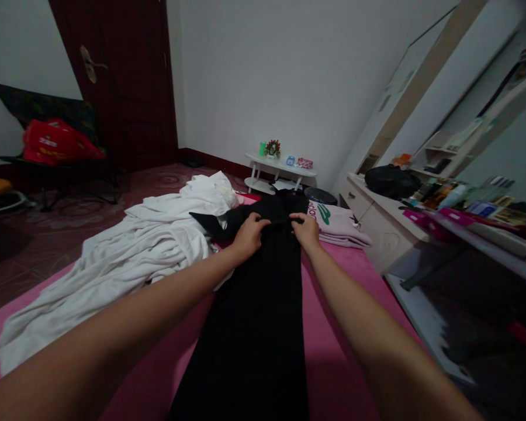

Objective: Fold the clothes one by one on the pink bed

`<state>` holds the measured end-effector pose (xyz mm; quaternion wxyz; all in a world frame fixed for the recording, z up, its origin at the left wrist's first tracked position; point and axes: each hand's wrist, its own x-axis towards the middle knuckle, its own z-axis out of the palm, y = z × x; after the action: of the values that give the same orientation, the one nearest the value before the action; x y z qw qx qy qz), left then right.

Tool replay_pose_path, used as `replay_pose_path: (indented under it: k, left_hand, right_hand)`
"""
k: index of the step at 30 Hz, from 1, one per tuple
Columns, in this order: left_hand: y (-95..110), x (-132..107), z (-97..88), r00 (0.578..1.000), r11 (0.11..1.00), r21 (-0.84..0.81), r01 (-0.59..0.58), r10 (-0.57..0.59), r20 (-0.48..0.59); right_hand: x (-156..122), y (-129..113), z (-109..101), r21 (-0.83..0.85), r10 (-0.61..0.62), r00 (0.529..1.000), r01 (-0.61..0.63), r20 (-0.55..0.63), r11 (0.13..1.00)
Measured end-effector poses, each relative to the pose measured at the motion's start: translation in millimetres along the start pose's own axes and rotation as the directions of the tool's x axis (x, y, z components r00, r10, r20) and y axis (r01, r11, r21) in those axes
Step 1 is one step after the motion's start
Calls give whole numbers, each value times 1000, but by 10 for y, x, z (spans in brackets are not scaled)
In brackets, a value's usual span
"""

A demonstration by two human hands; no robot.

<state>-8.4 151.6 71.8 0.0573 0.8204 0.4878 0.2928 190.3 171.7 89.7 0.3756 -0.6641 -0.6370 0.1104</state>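
Note:
A long black garment lies lengthwise across the pink bed cover, its near end running out of view at the bottom. Whether it is a pair of trousers I cannot tell for sure. At its far part, my left hand pinches the cloth between thumb and fingers. My right hand grips the right edge at about the same height. Between and beyond the hands the fabric is bunched, and a pointed flap sticks out to the left. Just past my right hand lies a folded pale pink garment with a green print.
A rumpled white cloth covers the bed's left side. Beyond the bed stands a small white table with small ornaments. A cluttered dresser is at right. A red bag rests on a chair at left, near a dark door.

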Motion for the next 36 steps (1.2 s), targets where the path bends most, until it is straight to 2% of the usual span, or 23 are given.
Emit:
replay_pose_path:
  k: [2, 5, 8, 11, 14, 16, 18, 20, 21, 22, 23, 25, 26, 27, 29, 32, 34, 36]
  left_hand:
    - [8, 78, -20, 999, 990, 140, -8, 13, -40]
    - [80, -7, 30, 999, 958, 285, 5, -13, 29]
    - [191, -377, 116, 986, 960, 269, -82, 38, 165]
    - [263, -897, 103, 927, 963, 147, -225, 165, 337]
    - [317, -1343, -84, 869, 951, 6, -310, 281, 408]
    - [379, -1508, -278, 827, 928, -109, -358, 369, 424]
    - [453, -1538, -482, 769, 899, -223, -376, 437, 466]
    - [500, -1440, -662, 709, 892, -309, -329, 450, 543]
    - [496, -1355, -739, 705, 905, -311, -292, 423, 570]
    - [466, -1253, -808, 734, 927, -270, -260, 371, 568]
    - [408, -1142, -869, 792, 953, -187, -239, 303, 530]
    - [206, -918, -971, 926, 976, 81, -202, 164, 341]
    - [70, -816, -1014, 967, 961, 223, -163, 111, 231]
    - [-80, -724, -1051, 987, 935, 337, -110, 63, 150]
    - [-388, -575, -1115, 992, 884, 467, -2, -56, 110]
    - [-750, -422, -1191, 965, 863, 504, 49, -171, 198]
    - [-873, -341, -1236, 955, 868, 494, 47, -184, 232]
    - [-899, -263, -1289, 965, 893, 441, 93, -190, 182]
  right_hand:
    - [50, -56, -57, -25, -27, 1000, 27, -7, 999]
    - [-148, -65, -16, -50, -68, 996, 71, 55, 996]
    - [-685, -24, 81, -42, -133, 976, 142, 173, 989]
    - [-1318, -3, 64, 17, -243, 938, 247, 246, 969]
    - [-1718, -58, -95, 111, -330, 895, 310, 301, 944]
    - [-1778, -124, -193, 154, -350, 881, 316, 318, 936]
    - [-1710, -184, -213, 158, -364, 882, 330, 300, 930]
    - [-1594, -221, -133, 105, -353, 896, 337, 270, 936]
    - [-1544, -230, -64, 60, -335, 903, 332, 269, 941]
    - [-1506, -235, 16, 8, -313, 906, 324, 284, 946]
    - [-1485, -236, 98, -49, -292, 906, 321, 307, 946]
    - [-1489, -235, 239, -155, -265, 897, 335, 353, 929]
    - [-1506, -235, 288, -197, -261, 894, 348, 365, 916]
    - [-1526, -236, 320, -230, -261, 892, 359, 369, 904]
    - [-1561, -237, 340, -260, -263, 893, 369, 364, 892]
    - [-1575, -230, 318, -251, -263, 895, 364, 360, 897]
    - [-1567, -217, 309, -240, -265, 899, 359, 350, 902]
    - [-1557, -200, 314, -226, -268, 902, 355, 338, 907]
